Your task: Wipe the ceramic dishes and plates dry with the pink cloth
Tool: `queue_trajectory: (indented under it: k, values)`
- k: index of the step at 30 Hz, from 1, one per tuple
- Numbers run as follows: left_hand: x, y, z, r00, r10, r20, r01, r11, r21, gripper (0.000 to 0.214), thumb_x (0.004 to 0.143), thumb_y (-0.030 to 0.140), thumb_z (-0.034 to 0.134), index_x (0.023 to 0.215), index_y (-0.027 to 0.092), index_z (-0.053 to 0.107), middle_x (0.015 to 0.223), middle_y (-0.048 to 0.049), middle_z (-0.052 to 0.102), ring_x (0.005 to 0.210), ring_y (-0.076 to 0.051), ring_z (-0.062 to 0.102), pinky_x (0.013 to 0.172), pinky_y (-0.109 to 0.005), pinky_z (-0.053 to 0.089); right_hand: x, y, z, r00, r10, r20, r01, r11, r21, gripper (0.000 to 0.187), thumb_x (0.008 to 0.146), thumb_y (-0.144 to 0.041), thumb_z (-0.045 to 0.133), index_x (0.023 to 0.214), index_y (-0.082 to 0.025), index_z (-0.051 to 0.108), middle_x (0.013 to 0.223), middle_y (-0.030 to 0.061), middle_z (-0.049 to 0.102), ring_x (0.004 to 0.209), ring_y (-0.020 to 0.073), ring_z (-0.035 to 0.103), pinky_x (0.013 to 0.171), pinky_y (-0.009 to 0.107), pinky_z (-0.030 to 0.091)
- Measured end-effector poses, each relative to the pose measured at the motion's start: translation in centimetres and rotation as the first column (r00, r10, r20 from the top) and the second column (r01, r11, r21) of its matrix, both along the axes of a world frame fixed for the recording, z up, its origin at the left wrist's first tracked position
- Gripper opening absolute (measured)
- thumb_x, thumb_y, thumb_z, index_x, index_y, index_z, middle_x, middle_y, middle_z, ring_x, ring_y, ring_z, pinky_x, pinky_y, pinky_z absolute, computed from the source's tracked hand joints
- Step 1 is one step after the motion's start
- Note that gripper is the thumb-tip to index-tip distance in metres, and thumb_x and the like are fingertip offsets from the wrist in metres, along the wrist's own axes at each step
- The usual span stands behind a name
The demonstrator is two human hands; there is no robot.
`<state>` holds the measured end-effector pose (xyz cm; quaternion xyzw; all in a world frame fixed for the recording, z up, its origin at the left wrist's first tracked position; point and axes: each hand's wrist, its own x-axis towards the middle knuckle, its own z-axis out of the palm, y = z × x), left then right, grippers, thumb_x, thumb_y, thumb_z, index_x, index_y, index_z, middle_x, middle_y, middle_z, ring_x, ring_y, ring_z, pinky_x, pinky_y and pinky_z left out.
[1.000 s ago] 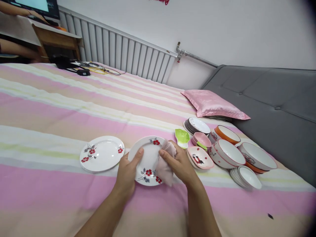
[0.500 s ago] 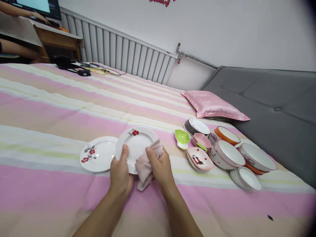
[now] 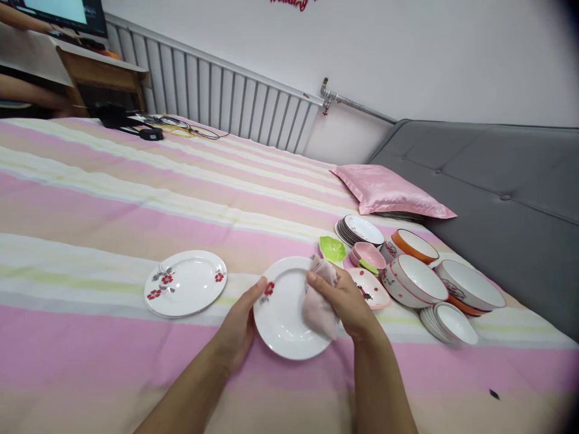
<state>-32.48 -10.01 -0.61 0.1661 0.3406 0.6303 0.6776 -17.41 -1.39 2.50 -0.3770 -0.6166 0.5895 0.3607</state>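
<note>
A round white plate with a red flower near its rim is held above the striped bedspread. My left hand grips its left edge, thumb on top and fingers underneath. Bunched in my right hand is a pale pink cloth, pressed over the plate's right side and rim; some of those fingers are hidden behind the plate and cloth. To the left lies an oval white plate with red flowers and grey leaves, apparently with another under it.
Right of my hands stand a green leaf-shaped dish, pink bowls, stacked plates, large bowls and small white bowls. A pink pillow lies by the grey headboard. Cables lie at the far edge; a person sits at a desk.
Both hands have moved right and slightly down with the round plate, which has turned so its flower is now at the left. The oval plate is now fully uncovered.
</note>
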Motion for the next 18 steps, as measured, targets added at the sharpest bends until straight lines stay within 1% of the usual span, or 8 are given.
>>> queue_trajectory:
  k: [2,4,6,7,10,12,15,18]
  values:
    - [-0.1,-0.3,0.1,0.990,-0.136,-0.033,0.135,0.991,-0.008,0.042,0.080,0.038,0.055,0.114,0.015,0.060,0.101,-0.0131,0.069,0.094,-0.027,0.063,0.079,-0.035,0.049,0.5,-0.2,0.4,0.991,0.125,0.042,-0.124,0.992,-0.012,0.028,0.071,-0.042,0.065,0.081,-0.016,0.060,0.071,0.0003,0.061,0.066,0.0158,0.055,0.059,0.026,0.044]
    - [-0.1,-0.6,0.4,0.972,-0.226,-0.068,0.227,0.974,-0.005,0.042,0.077,0.034,0.059,0.114,0.015,0.059,0.100,-0.0137,0.069,0.091,-0.027,0.065,0.075,-0.035,0.050,0.7,-0.4,0.6,0.971,0.225,0.076,-0.227,0.974,0.005,0.028,0.072,-0.042,0.065,0.080,-0.016,0.061,0.074,0.0007,0.061,0.068,0.0161,0.055,0.060,0.026,0.044]
    - [-0.1,-0.6,0.6,0.958,-0.271,-0.093,0.271,0.963,-0.011,0.043,0.075,0.032,0.063,0.114,0.016,0.059,0.100,-0.0139,0.069,0.088,-0.027,0.065,0.073,-0.034,0.051,0.7,-0.4,0.7,0.956,0.274,0.102,-0.278,0.960,0.027,0.028,0.072,-0.043,0.064,0.079,-0.016,0.061,0.075,0.0007,0.062,0.069,0.0165,0.055,0.061,0.026,0.044]
    - [-0.1,-0.5,0.6,0.956,-0.274,-0.108,0.273,0.962,-0.026,0.044,0.073,0.032,0.064,0.114,0.016,0.059,0.100,-0.0140,0.069,0.087,-0.027,0.066,0.073,-0.034,0.051,0.7,-0.4,0.7,0.954,0.279,0.113,-0.284,0.958,0.037,0.028,0.071,-0.043,0.065,0.078,-0.016,0.060,0.076,0.0006,0.062,0.069,0.0164,0.055,0.060,0.026,0.044]
    - [0.0,-0.2,0.4,0.966,-0.218,-0.142,0.206,0.974,-0.093,0.045,0.071,0.036,0.066,0.111,0.015,0.060,0.097,-0.0141,0.070,0.082,-0.026,0.067,0.070,-0.034,0.052,0.6,-0.3,0.6,0.957,0.255,0.138,-0.266,0.962,0.064,0.027,0.072,-0.042,0.064,0.078,-0.016,0.061,0.075,0.0002,0.061,0.068,0.0159,0.054,0.059,0.025,0.043]
    - [0.1,0.0,0.2,0.979,-0.155,-0.136,0.139,0.983,-0.116,0.044,0.072,0.038,0.066,0.108,0.014,0.061,0.095,-0.0146,0.070,0.080,-0.026,0.067,0.069,-0.035,0.052,0.5,-0.2,0.4,0.968,0.213,0.129,-0.223,0.973,0.067,0.027,0.073,-0.042,0.063,0.082,-0.016,0.061,0.076,0.0003,0.062,0.070,0.0167,0.055,0.059,0.025,0.044]
    - [0.2,0.3,0.0,0.993,-0.065,-0.097,0.055,0.993,-0.107,0.041,0.073,0.038,0.064,0.106,0.014,0.062,0.097,-0.0147,0.070,0.085,-0.026,0.067,0.072,-0.035,0.053,0.2,-0.1,0.0,0.985,0.129,0.117,-0.136,0.989,0.059,0.028,0.074,-0.042,0.062,0.087,-0.018,0.061,0.080,0.0012,0.064,0.075,0.0193,0.059,0.062,0.027,0.046]
    - [0.1,0.7,0.0,0.997,0.056,-0.052,-0.061,0.994,-0.089,0.039,0.076,0.036,0.062,0.108,0.014,0.062,0.102,-0.0137,0.069,0.092,-0.025,0.065,0.077,-0.033,0.052,-0.3,0.0,-0.5,0.990,0.060,0.126,-0.071,0.994,0.086,0.029,0.076,-0.043,0.060,0.091,-0.018,0.061,0.085,0.0027,0.066,0.081,0.0219,0.061,0.067,0.030,0.047]
